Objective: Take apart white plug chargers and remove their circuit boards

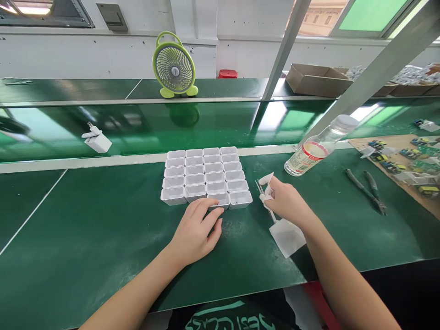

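A block of several small white open plastic housings stands in rows on the green bench. My left hand rests palm down on the mat just in front of the block, its fingertips touching the housing in the front row. My right hand, with white covers on the fingertips, grips a thin tool with a flat white blade that lies on the mat to the right of the block.
A plastic bottle lies tilted at the right. Pliers lie beyond it, beside a brown board of circuit parts. A white plug sits on the belt, a green fan and cardboard boxes behind. A slanted metal post crosses the right.
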A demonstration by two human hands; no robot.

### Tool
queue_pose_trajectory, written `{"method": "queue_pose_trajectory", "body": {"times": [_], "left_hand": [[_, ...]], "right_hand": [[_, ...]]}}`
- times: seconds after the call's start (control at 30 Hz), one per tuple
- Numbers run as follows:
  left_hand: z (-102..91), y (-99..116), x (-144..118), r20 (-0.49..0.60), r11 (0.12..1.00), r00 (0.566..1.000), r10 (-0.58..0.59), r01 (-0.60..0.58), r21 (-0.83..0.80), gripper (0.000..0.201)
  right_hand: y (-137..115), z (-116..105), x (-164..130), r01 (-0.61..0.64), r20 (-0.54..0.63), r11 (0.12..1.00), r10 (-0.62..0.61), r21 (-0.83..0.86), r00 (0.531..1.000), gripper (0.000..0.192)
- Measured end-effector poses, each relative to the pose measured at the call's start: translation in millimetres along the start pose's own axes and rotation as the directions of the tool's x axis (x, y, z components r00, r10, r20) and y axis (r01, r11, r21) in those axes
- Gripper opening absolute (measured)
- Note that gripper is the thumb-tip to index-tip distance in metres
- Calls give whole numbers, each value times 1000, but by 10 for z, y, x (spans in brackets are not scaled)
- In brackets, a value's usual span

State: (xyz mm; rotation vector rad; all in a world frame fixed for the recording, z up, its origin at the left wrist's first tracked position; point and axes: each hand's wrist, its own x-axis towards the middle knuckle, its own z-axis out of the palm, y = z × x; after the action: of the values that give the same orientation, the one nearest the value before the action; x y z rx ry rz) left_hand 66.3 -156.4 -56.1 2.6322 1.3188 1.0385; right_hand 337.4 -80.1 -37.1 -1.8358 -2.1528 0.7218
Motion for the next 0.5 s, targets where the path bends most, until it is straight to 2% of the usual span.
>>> {"method": "queue_pose_trajectory", "body": {"times": [0.07, 0.13, 0.2, 0.27, 0.37, 0.43, 0.5], "left_hand": [[-2, -2, 6, -1, 1000, 1000, 4, -4, 1, 29], [-2, -4, 7, 0, 1000, 1000, 5, -5, -2, 29], [-1, -3, 3, 5, 1000, 1000, 9, -9, -3, 30], [-1, -2, -1, 9, 1000, 1000, 18, -18, -1, 30], [-2, -3, 1, 6, 1000, 1000, 23, -23, 2, 30], [-1, -3, 8, 0, 1000, 1000, 25, -25, 2, 30], [-2, -4, 14, 2, 1000, 1000, 26, -26, 5, 29]], "right_hand": [[5, -35, 24, 25, -76, 964, -5, 265, 997, 37], [11, -79, 46, 77, -162, 836, 14, 543, 987, 35], [24, -124, 61, 123, -211, 693, 44, 711, 977, 27], [49, -169, 71, 123, -196, 539, 79, 833, 977, 19], [101, -223, 90, 23, -70, 313, 140, 949, 988, 23], [132, -244, 107, -12, -25, 235, 155, 972, 988, 31], [152, -251, 122, 18, -46, 205, 130, 979, 990, 38]]}}
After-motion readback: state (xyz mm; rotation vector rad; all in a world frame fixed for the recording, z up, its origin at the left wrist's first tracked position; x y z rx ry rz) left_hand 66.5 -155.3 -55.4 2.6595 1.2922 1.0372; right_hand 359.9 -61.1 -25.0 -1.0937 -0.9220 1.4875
